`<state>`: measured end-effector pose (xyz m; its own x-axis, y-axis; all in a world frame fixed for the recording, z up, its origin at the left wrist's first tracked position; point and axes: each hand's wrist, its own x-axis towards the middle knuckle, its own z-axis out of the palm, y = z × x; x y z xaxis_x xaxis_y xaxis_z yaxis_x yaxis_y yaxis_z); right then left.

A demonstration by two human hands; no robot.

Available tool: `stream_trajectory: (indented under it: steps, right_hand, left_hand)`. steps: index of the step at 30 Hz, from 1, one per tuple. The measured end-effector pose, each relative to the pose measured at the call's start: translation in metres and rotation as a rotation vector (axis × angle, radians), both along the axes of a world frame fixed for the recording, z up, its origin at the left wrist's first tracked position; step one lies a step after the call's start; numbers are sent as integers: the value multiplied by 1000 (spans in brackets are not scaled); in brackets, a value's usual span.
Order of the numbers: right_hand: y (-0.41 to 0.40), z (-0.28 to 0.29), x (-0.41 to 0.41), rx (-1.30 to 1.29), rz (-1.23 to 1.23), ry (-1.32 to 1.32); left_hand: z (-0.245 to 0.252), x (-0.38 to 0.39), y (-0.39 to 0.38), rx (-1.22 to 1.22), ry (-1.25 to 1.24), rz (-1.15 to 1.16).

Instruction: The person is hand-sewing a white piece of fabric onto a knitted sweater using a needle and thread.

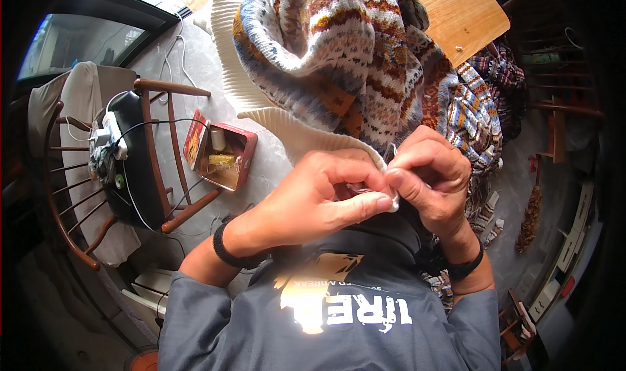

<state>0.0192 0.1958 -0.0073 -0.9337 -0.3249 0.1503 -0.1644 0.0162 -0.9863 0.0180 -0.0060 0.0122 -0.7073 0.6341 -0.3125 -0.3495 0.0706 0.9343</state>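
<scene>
A multicoloured patterned knitted garment (342, 53) with a cream ribbed border (288, 131) spreads from the top of the view down to my hands. My left hand (313, 195) pinches the end of the ribbed border between thumb and index finger, with some loose yarn below its fingers. Touching it on the right, my right hand (430, 175) has thumb and index finger pressed together at the same edge. A thin loop of yarn (390, 152) rises between the hands. Whether the right fingertips also hold a needle is hidden.
An open red tin box (249, 146) with a thread spool (218, 139) and a yellow block stands at the left. Beside it is a wooden chair (171, 85) bearing a power strip and cables. A wooden tabletop (464, 19) is at the upper right, with more knitted pieces (474, 112) below.
</scene>
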Motion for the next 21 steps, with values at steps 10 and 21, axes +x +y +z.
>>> stream_trajectory:
  steps: [10,21]
  right_hand:
    - [-4,-4,2,-415,33,-354]
    - [3,10,0,-208,-47,-8]
  left_hand:
    - [-9,1,4,-261,711,237]
    - [9,5,1,-164,501,184]
